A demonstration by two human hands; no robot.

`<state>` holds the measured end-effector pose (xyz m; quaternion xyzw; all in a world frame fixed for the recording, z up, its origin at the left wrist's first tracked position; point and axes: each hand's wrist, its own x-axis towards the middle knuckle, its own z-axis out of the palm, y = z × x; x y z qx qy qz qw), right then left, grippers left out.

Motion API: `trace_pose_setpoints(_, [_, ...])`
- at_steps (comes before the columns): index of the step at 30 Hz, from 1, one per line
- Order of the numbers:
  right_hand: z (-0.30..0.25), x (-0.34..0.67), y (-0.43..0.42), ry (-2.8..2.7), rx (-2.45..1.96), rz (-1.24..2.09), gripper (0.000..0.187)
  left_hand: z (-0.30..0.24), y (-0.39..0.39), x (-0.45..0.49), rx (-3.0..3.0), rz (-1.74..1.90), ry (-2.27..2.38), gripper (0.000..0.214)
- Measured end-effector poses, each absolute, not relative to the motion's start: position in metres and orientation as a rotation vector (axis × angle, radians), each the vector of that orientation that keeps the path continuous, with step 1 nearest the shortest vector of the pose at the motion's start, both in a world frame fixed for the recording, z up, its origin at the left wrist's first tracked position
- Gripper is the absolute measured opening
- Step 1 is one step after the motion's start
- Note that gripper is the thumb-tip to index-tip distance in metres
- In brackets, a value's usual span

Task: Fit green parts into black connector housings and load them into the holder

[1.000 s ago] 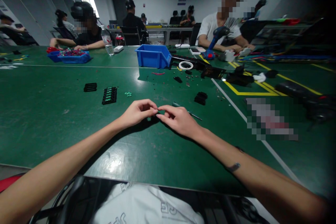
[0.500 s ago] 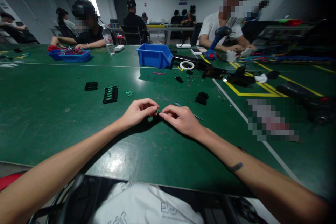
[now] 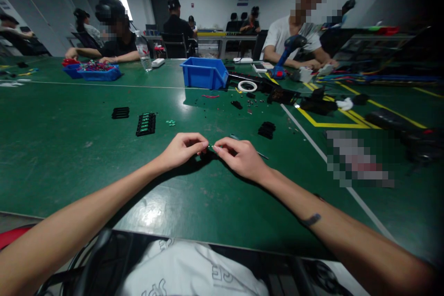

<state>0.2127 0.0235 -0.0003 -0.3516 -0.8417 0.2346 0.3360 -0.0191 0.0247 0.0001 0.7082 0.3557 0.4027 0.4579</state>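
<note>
My left hand [image 3: 185, 150] and my right hand [image 3: 239, 156] meet fingertip to fingertip just above the green table. Pinched between them is a tiny green piece [image 3: 210, 147], most of it covered by the fingers; it looks like a small circuit board. Behind my right hand a thin screwdriver-like tool [image 3: 262, 155] lies on the table, partly hidden. Left of centre sits a black tray of parts with green boards [image 3: 146, 124], and beside it a little heap of loose green pieces [image 3: 171, 123]. Stacked black parts [image 3: 266, 130] lie beyond my right hand.
A blue bin [image 3: 204, 74] stands ahead, with a white ring [image 3: 247, 86] and scattered screws near it. Further left are black slotted parts [image 3: 120, 112] and a water bottle [image 3: 144, 53]. A power drill [image 3: 289, 55] stands near a co-worker at the right.
The fingertips have shifted slightly, my right hand a touch up and right. More of the green piece shows between them now. Objects on the table have stayed put.
</note>
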Motion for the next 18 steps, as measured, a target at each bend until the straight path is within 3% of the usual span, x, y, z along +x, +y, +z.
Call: trace_pose_setpoints(18, [-0.007, 0.2129, 0.026, -2.135, -0.788, 0.698, 0.023, 0.0005, 0.0254, -0.0202, 1.712, 0.968, 0.883, 0.029])
